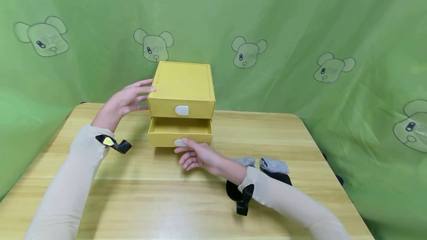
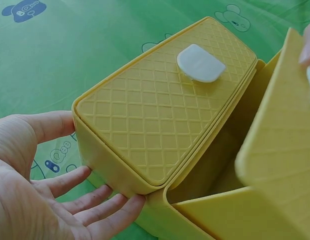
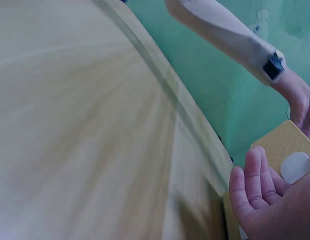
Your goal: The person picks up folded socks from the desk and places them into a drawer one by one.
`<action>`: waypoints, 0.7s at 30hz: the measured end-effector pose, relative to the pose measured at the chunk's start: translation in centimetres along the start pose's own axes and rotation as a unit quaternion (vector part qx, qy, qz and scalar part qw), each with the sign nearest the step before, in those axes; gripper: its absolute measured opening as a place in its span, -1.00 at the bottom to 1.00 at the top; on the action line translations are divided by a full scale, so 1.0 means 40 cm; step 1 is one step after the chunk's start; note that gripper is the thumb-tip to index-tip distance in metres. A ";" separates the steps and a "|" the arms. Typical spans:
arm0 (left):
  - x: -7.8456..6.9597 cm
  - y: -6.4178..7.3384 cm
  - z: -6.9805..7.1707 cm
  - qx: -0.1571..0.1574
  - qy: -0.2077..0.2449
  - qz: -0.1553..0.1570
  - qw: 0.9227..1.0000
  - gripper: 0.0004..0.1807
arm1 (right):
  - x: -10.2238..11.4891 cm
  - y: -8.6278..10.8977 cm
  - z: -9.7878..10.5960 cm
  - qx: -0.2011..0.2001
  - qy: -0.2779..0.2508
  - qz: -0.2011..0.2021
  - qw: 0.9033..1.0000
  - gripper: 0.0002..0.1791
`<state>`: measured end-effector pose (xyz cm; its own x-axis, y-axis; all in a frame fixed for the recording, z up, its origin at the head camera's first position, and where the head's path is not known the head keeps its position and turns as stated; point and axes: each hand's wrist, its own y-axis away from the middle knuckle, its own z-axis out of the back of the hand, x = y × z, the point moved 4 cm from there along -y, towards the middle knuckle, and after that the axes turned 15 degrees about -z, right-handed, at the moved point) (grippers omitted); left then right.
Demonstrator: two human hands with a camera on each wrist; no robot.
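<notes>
A yellow two-drawer box (image 1: 183,80) stands toward the back of the wooden table. Its lower drawer (image 1: 166,140) is pulled out, and the part of its inside that shows is bare. The upper drawer (image 2: 145,115), with a white tab handle (image 2: 201,63), is closed. At the lower drawer's white tab (image 1: 179,143), my right hand (image 1: 203,156) pinches with thumb and forefinger while the other fingers curl loosely below. My left hand (image 1: 125,101) rests its spread fingertips against the box's left side, as the left wrist view also shows.
Grey folded cloth bundles (image 1: 274,165) lie to the right on the table (image 1: 150,203). Black items (image 1: 233,191) sit beside them, partly hidden under my right forearm. A green curtain (image 1: 283,10) with bear-head prints hangs right behind the table.
</notes>
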<state>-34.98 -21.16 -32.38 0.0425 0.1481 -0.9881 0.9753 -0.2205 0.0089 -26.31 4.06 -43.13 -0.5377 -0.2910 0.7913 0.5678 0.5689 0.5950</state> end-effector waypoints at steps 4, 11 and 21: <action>0.000 0.000 0.001 -0.001 -0.005 0.000 1.000 -0.15 | -0.019 0.022 -0.014 -0.002 0.006 -0.003 1.000 -0.23; -0.003 0.004 0.002 -0.004 -0.003 0.001 1.000 -0.13 | -0.053 0.056 -0.040 -0.006 0.010 -0.009 1.000 -0.24; -0.003 0.005 -0.005 -0.001 0.006 0.004 1.000 -0.12 | -0.091 0.085 -0.061 0.013 0.019 -0.031 0.999 -0.20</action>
<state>-34.75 -21.03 -32.21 0.0524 0.1589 -0.9859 0.9755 -0.2194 0.0165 -20.89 5.18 -43.62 -0.5471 -0.3555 0.7578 0.5176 0.5679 0.6400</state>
